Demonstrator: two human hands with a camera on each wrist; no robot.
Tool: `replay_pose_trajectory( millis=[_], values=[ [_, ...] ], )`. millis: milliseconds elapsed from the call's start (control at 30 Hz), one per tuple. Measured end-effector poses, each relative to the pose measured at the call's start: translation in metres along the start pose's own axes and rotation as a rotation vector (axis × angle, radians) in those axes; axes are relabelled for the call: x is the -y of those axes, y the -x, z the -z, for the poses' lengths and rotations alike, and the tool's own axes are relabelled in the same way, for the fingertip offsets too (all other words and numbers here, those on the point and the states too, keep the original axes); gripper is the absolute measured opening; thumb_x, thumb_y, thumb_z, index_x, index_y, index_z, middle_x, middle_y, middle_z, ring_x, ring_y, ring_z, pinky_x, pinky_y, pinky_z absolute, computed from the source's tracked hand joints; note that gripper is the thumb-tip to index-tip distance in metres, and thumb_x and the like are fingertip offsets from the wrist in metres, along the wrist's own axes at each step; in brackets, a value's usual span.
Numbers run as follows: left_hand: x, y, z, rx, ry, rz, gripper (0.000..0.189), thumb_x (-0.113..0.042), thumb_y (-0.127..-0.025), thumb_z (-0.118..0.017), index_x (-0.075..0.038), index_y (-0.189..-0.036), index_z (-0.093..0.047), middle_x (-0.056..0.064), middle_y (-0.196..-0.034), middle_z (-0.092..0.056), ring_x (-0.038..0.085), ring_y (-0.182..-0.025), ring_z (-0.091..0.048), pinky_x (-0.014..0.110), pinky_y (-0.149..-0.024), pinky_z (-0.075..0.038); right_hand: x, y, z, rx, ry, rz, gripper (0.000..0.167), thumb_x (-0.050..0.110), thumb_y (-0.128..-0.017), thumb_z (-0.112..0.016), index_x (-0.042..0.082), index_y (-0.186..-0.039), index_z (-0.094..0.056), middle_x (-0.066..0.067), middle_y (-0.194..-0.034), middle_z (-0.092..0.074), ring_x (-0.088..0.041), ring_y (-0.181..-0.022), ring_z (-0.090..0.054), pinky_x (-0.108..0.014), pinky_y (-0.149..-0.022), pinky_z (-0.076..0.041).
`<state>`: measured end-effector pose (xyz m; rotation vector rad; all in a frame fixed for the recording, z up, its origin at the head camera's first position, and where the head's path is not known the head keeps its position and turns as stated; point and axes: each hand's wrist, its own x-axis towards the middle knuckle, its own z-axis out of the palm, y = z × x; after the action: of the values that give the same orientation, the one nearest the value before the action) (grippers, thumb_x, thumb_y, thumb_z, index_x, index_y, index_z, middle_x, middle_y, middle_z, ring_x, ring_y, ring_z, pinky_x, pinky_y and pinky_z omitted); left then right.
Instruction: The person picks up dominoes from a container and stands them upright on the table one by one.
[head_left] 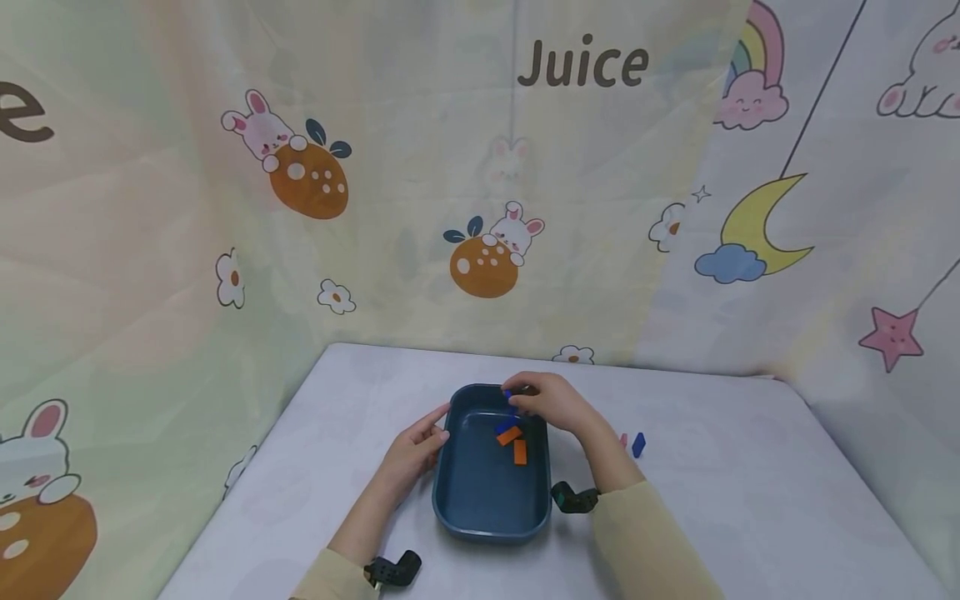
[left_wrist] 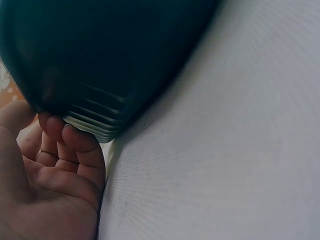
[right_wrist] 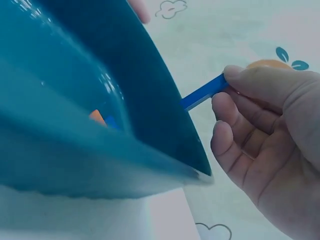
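Observation:
A dark blue-green tray [head_left: 491,500] with raised walls stands on the table. My left hand [head_left: 408,454] holds its left side; in the left wrist view, the thumb and curled fingers of that hand [left_wrist: 65,185] meet the tray's edge [left_wrist: 125,55]. Over the tray's far right part, my right hand [head_left: 555,404] pinches a small blue block [right_wrist: 205,92] between thumb and forefinger. Inside lie an orange block [head_left: 520,452], another orange block [head_left: 508,436] and blue [head_left: 504,427] beside it. The fingers partly hide the held block in the head view.
To the right of the tray, a blue block [head_left: 638,445] stands on the white table [head_left: 720,500], with a pink piece [head_left: 623,440] partly hidden by the right forearm. A printed cloth [head_left: 405,250] hangs behind the table. Each wrist bears a black camera.

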<state>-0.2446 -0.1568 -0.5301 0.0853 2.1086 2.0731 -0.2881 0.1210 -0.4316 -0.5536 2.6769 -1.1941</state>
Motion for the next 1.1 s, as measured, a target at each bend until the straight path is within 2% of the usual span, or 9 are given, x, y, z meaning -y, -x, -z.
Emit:
replay_pose_trajectory(
  millis=[367,600,800,933,1100],
  values=[
    [0.000,-0.001,0.000,0.010,0.009,-0.011,0.050,-0.033,-0.094,-0.066,-0.035,-0.142,-0.052,0.005,-0.098,-0.058,0.020,-0.083,-0.058,0.031,-0.075,-0.051,-0.008,0.018,0.017,-0.038,-0.015,-0.045,0.027,0.027,-0.097,-0.064,0.025,-0.123,-0.067,-0.001,-0.103,-0.069,-0.018,-0.087,-0.065,-0.041,-0.085,-0.053],
    [0.001,-0.001,0.001,-0.001,0.005,-0.007,0.050,-0.034,-0.094,-0.067,-0.036,-0.142,-0.052,0.006,-0.099,-0.059,0.020,-0.084,-0.058,0.030,-0.076,-0.051,-0.019,0.027,0.027,-0.101,0.009,-0.044,0.027,0.027,-0.096,-0.065,0.026,-0.123,-0.067,0.001,-0.098,-0.070,-0.019,-0.085,-0.063,-0.036,-0.078,-0.052],
    [-0.001,0.002,0.001,-0.016,0.004,-0.005,0.047,-0.029,-0.096,-0.064,-0.036,-0.141,-0.053,0.007,-0.099,-0.058,0.020,-0.084,-0.057,0.030,-0.075,-0.050,-0.036,0.039,0.041,-0.148,-0.019,-0.054,0.030,0.030,-0.096,-0.064,0.025,-0.126,-0.065,-0.005,-0.101,-0.069,-0.025,-0.091,-0.064,-0.038,-0.079,-0.052],
    [-0.001,0.001,0.000,-0.004,0.003,0.000,0.048,-0.032,-0.095,-0.066,-0.037,-0.141,-0.053,0.006,-0.099,-0.058,0.020,-0.083,-0.056,0.029,-0.073,-0.050,-0.051,0.055,0.053,-0.180,-0.030,-0.081,0.032,0.031,-0.096,-0.064,0.023,-0.128,-0.063,-0.010,-0.103,-0.069,-0.029,-0.094,-0.064,-0.046,-0.082,-0.054],
    [0.001,0.000,-0.001,0.006,0.009,-0.001,0.050,-0.033,-0.094,-0.067,-0.036,-0.142,-0.052,0.006,-0.099,-0.058,0.020,-0.083,-0.056,0.029,-0.073,-0.050,-0.072,0.077,0.069,-0.209,-0.024,-0.110,0.036,0.035,-0.098,-0.061,0.021,-0.130,-0.061,-0.015,-0.105,-0.067,-0.028,-0.093,-0.062,-0.046,-0.081,-0.053]
  ],
)
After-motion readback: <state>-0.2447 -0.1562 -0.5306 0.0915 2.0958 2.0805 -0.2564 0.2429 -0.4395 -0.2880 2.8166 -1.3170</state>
